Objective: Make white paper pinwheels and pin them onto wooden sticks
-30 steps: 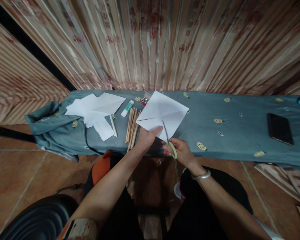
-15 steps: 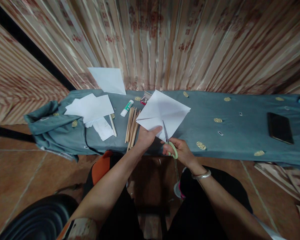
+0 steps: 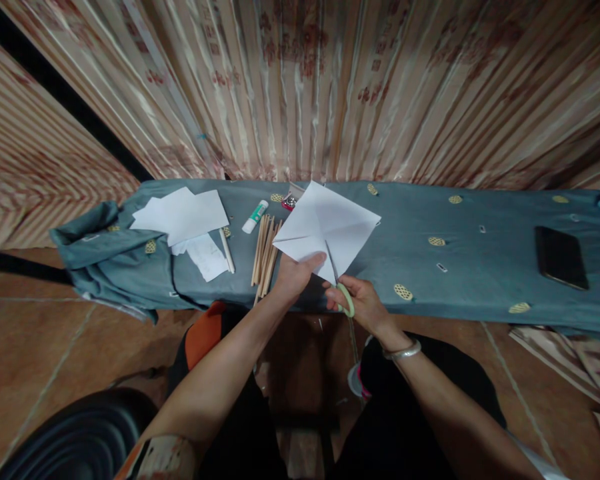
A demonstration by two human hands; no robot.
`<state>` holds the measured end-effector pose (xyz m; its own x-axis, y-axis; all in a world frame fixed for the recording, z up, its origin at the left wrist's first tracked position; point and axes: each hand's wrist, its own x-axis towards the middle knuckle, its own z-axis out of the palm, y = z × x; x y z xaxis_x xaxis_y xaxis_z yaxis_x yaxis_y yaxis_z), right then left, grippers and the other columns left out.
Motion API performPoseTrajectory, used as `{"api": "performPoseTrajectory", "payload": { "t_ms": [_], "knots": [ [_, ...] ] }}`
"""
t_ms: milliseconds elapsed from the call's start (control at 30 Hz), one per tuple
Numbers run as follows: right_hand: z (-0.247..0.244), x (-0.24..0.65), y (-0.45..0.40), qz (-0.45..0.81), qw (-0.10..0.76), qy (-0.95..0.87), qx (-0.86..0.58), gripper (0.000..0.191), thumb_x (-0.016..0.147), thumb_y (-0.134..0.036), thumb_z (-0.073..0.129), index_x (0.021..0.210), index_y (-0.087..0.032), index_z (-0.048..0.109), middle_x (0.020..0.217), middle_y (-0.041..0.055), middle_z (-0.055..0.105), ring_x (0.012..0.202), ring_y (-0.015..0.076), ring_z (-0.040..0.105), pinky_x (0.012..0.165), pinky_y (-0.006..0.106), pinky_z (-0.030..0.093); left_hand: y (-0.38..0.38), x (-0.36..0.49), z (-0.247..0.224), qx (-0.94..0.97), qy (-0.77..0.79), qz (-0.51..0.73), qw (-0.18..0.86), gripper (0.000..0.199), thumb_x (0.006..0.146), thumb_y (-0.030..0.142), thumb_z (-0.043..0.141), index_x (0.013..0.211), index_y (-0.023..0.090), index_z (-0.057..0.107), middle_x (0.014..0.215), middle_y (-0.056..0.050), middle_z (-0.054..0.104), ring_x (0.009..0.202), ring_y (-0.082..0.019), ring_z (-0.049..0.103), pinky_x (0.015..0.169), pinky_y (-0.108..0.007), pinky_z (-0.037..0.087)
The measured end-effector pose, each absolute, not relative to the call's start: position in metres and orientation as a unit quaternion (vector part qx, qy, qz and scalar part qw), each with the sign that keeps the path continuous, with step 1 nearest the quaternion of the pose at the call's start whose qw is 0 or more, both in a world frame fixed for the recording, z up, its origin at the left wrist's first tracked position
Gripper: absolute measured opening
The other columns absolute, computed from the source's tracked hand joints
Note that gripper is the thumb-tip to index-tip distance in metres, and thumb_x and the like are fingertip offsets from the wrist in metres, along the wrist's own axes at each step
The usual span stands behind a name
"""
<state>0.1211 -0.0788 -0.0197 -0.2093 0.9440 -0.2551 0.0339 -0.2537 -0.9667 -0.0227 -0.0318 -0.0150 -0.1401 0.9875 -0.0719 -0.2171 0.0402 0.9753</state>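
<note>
A square sheet of white paper (image 3: 347,217) is pinched by its near edge in my left hand (image 3: 299,272), thumb on top. One slit runs in from its left corner, and another cut lies along the scissor blades at the lower right edge. My right hand (image 3: 361,300) is closed around the light green handles of the scissors (image 3: 347,300), whose blades reach into the paper and look nearly closed. Just left of the paper lies a bundle of thin wooden sticks (image 3: 265,253). Behind the sheet, a small red container of shiny metal bits (image 3: 289,202) is partly hidden.
On the cloth-covered bench (image 3: 420,267) lie a glue stick (image 3: 255,217), white paper sheets (image 3: 185,217), a crumpled paper piece (image 3: 207,259) and a white rod (image 3: 227,251). A dark phone (image 3: 561,257) rests at the right. Pleated curtain (image 3: 300,87) hangs behind.
The white sheet that was at the bench's back left edge, against the curtain, is no longer in view. The scissor blades look slightly more closed; my hands have barely moved.
</note>
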Motion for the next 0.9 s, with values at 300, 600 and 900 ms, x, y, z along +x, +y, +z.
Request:
{"api": "performPoseTrajectory", "payload": {
  "t_ms": [300,600,900],
  "knots": [
    [-0.021,0.12,-0.079,0.616,0.375,-0.469,-0.51,0.045,0.056,-0.056,0.082,0.072,-0.018,0.065,0.052,-0.0024,0.063,0.047,0.0097,0.054,0.048,0.023,0.043,-0.031,-0.021,-0.014,0.391,0.493,0.574,0.524,0.045,0.058,0.027,0.076,0.101,0.016,0.067,0.091,-0.006,0.072,0.083,-0.021,0.065,0.08,-0.035,0.051],
    [-0.028,0.121,-0.08,0.613,0.37,-0.488,-0.499,0.044,0.062,-0.058,0.078,0.076,-0.018,0.066,0.055,-0.0013,0.063,0.049,0.0103,0.054,0.049,0.023,0.044,-0.031,-0.023,-0.014,0.387,0.488,0.576,0.529,0.045,0.059,0.026,0.077,0.102,0.017,0.067,0.093,-0.006,0.072,0.087,-0.022,0.066,0.084,-0.037,0.05],
    [-0.003,0.156,-0.084,0.679,0.229,-0.533,-0.451,0.05,0.064,-0.063,0.077,0.084,-0.017,0.068,0.064,0.0014,0.067,0.055,0.0113,0.056,0.051,0.023,0.041,-0.014,-0.049,-0.015,0.386,0.487,0.611,0.489,0.048,0.059,0.027,0.079,0.104,0.018,0.066,0.095,-0.007,0.073,0.097,-0.024,0.066,0.09,-0.038,0.05]
  ]
}}
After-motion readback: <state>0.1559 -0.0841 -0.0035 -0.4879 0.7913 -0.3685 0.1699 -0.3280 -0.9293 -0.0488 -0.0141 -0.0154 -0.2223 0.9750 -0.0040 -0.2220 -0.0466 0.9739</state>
